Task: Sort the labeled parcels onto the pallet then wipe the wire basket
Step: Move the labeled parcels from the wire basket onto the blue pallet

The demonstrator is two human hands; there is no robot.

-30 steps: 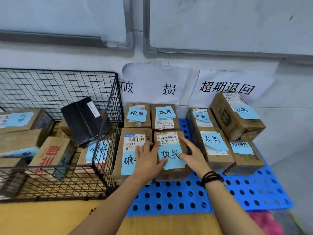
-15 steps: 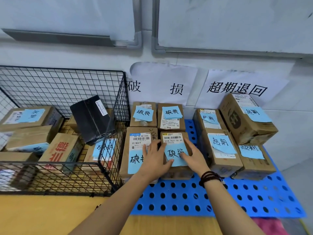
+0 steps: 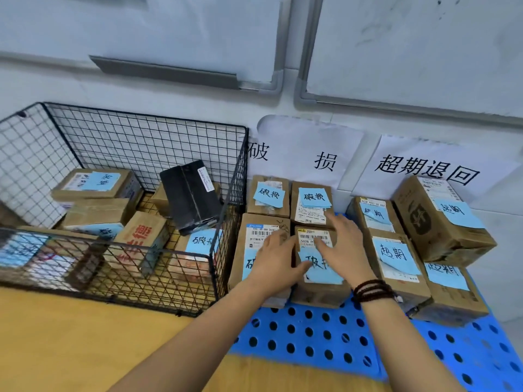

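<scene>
Wall signs and boards behind the sorting area

Two white paper signs point(image 3: 308, 154) point(image 3: 424, 171) are hanging on the wall under two whiteboards point(image 3: 169, 32) point(image 3: 418, 46); a yellow tabletop point(image 3: 70, 340) is showing below.

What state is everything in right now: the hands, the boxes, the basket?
Left hand: open, flat on the front boxes.
Right hand: open, resting on the front box.
Front box: upright on the pallet, blue note on top.
Basket: still holds several boxes.
Black box: tilted inside the basket.
Right-side boxes: stacked on the pallet, labelled.
</scene>
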